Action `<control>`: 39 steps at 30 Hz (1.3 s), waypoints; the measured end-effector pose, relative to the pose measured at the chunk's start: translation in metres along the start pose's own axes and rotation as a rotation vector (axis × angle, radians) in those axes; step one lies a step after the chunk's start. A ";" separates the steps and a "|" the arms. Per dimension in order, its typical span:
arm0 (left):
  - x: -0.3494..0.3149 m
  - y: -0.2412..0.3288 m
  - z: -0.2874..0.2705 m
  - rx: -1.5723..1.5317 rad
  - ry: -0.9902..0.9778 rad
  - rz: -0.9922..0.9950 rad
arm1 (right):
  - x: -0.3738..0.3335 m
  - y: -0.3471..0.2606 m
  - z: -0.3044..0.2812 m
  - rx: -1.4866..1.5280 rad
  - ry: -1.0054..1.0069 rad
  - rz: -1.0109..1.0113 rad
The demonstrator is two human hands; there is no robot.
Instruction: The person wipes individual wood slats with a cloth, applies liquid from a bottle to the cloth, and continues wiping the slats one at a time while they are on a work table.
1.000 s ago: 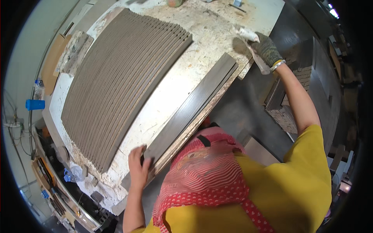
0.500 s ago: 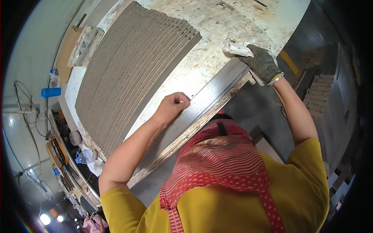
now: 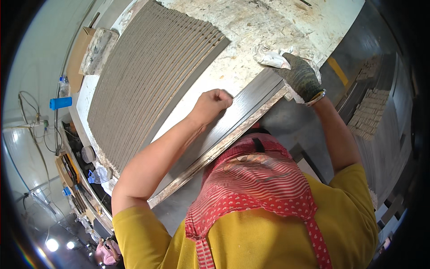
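Observation:
A long grey wood-grain plank (image 3: 251, 96) lies along the near edge of the work table. Over its middle is my bare left hand (image 3: 214, 106), fingers curled closed at the plank's far side; what they hold, if anything, is hidden. My right hand (image 3: 299, 77), in a dark knitted glove, is at the plank's right end. It grips a crumpled white cloth (image 3: 274, 59), part of which hangs below the hand. Beyond my left hand stands a broad row of similar grey planks (image 3: 152, 76), packed side by side.
The white, stained table top (image 3: 255, 27) stretches beyond the plank. A stack of grey boards (image 3: 380, 116) stands on the floor at right. At left are a blue plastic object (image 3: 61, 103), a clear bottle (image 3: 97, 175) and a shelf with tools (image 3: 74, 172). A person in pink (image 3: 106, 252) is far off.
My left hand has moved up and to the right along the plank, its fingers still curled. My right hand stays at the plank's end with the cloth, shifted slightly.

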State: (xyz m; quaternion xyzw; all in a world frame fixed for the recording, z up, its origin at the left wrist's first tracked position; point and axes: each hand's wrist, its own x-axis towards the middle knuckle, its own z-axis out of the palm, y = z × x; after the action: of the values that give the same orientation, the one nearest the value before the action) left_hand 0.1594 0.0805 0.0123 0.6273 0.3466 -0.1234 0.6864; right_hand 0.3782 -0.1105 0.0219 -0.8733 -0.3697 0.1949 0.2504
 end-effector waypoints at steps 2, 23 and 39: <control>0.014 0.013 0.014 0.019 0.015 0.017 | -0.003 -0.011 -0.006 -0.015 -0.021 0.042; -0.051 -0.001 -0.016 0.392 0.567 0.506 | 0.012 0.027 -0.029 0.243 0.101 0.127; -0.123 -0.111 0.009 1.025 0.742 0.582 | 0.069 0.065 -0.036 -0.350 -0.061 -0.297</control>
State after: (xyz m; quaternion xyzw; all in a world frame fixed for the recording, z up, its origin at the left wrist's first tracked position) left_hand 0.0050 0.0194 0.0038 0.9403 0.2740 0.1402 0.1452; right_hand 0.4776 -0.1087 0.0020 -0.8332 -0.5297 0.1150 0.1098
